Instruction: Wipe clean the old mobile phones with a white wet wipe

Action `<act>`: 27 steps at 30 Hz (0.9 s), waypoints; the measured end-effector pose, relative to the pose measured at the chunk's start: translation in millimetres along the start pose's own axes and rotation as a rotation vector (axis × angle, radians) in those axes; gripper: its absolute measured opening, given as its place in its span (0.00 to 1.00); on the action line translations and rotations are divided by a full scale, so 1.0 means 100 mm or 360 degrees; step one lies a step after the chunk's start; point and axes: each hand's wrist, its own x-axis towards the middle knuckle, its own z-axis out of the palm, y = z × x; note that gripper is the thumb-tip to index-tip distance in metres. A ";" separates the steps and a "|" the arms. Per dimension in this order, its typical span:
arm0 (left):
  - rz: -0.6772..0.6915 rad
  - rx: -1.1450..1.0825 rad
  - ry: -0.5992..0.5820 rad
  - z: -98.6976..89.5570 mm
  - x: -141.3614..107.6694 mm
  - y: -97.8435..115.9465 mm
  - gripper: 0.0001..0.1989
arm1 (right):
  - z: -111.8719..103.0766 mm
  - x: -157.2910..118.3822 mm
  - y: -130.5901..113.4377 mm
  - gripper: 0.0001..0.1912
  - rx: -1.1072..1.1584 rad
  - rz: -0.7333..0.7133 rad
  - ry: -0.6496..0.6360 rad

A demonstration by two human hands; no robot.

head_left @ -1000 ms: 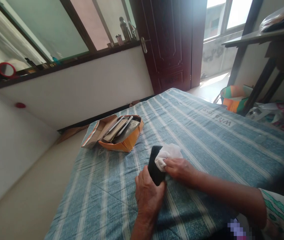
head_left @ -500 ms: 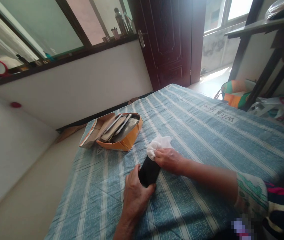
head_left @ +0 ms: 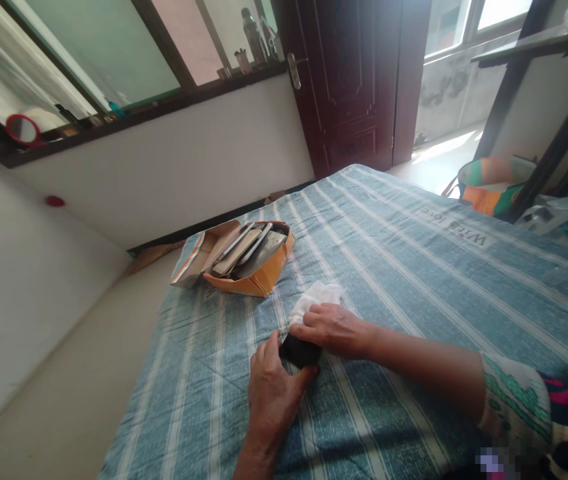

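I have the black slab nearer me than the open orange box, on or just above the striped bedsheet. My left hand clasps its near end; my right hand holds a bunched white cloth against its far end. Beyond the box stands a dark-red door.

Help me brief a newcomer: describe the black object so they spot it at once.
Start at the blue striped bedsheet and go from the open orange box toward the camera. There, the left hand grips the near end of the black object, while the right hand holds a white cloth over its far end. Its plain black surface sets it apart from both cloth and bedsheet.
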 end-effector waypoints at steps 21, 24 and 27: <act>0.0482 -0.0231 0.0097 0.11 0.28 -0.18 0.41 | 0.35 -0.07 0.20 0.14 0.0059 0.0421 0.0445; 0.0521 -0.0245 0.0146 0.15 0.26 -0.22 0.41 | 0.34 0.00 0.10 0.14 0.0076 0.0306 0.0399; 0.0539 -0.0242 0.0185 0.18 0.24 -0.25 0.42 | 0.34 0.08 -0.01 0.13 0.0125 0.0157 0.0355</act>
